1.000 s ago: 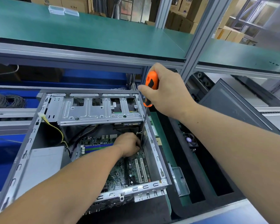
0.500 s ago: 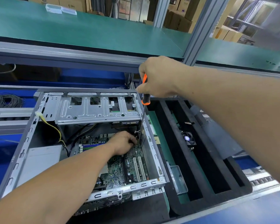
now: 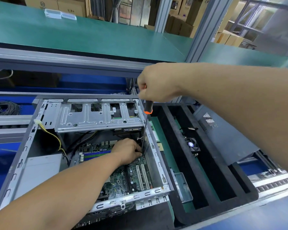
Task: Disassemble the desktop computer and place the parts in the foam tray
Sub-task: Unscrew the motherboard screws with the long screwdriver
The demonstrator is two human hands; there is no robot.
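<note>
An open grey desktop case (image 3: pixel 18 163) lies on its side, showing the green motherboard (image 3: pixel 123 178) and a metal drive cage (image 3: pixel 96 118). My right hand (image 3: pixel 158 82) grips the orange and black handle of a long screwdriver (image 3: pixel 148 107), held upright, its shaft running down into the case by the right wall. Deep inside, my left hand (image 3: pixel 128 152) rests on the motherboard and pinches around the screwdriver tip; the tip itself is hidden. To the right lies the black foam tray (image 3: pixel 226 185) with a small fan (image 3: pixel 192 145) in one slot.
A grey side panel (image 3: pixel 226 138) leans beyond the foam tray. A small clear plastic box (image 3: pixel 183 186) sits between case and tray. A power supply (image 3: pixel 40 170) fills the case's left corner, with yellow wires above. A green shelf (image 3: pixel 90 35) overhangs the bench.
My right hand turned on the screwdriver handle, so less orange shows now. The view shifted slightly; my left hand stays at the tip on the motherboard.
</note>
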